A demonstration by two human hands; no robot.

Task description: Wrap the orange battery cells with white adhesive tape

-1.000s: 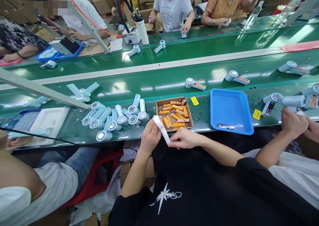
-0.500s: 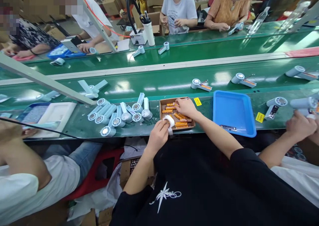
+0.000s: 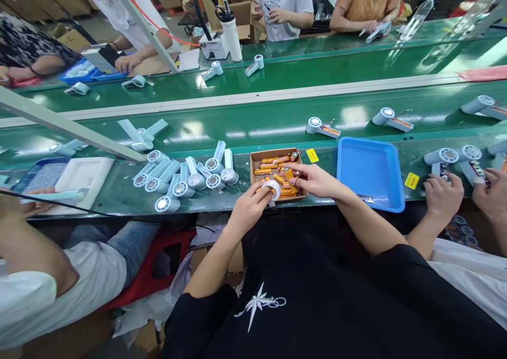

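Over the front edge of a small cardboard box (image 3: 252, 164), my left hand (image 3: 249, 207) is closed on a roll of white tape (image 3: 276, 190). My right hand (image 3: 315, 179) pinches an orange battery (image 3: 289, 175) above the box's right half. Inside the box lie several more orange batteries (image 3: 263, 171), some with dark wires. Just behind the box's right corner, a yellow label (image 3: 312, 155) sticks to the bench. Left of the box, several light-blue handheld fan bodies (image 3: 183, 187) stand and lie in a cluster.
To the right is a blue tray (image 3: 370, 171) with a small metallic part at its front. Beyond it, a co-worker's hands (image 3: 443, 195) handle fan bodies. Fans with orange batteries (image 3: 322, 128) lie on the green conveyor (image 3: 237, 119). A slanted metal post (image 3: 79, 126) crosses the left side.
My right hand has drawn back from inside the box, lifting a battery between its fingertips. My left hand keeps the tape roll by the box. At right, the co-worker's hands and fans have shifted.
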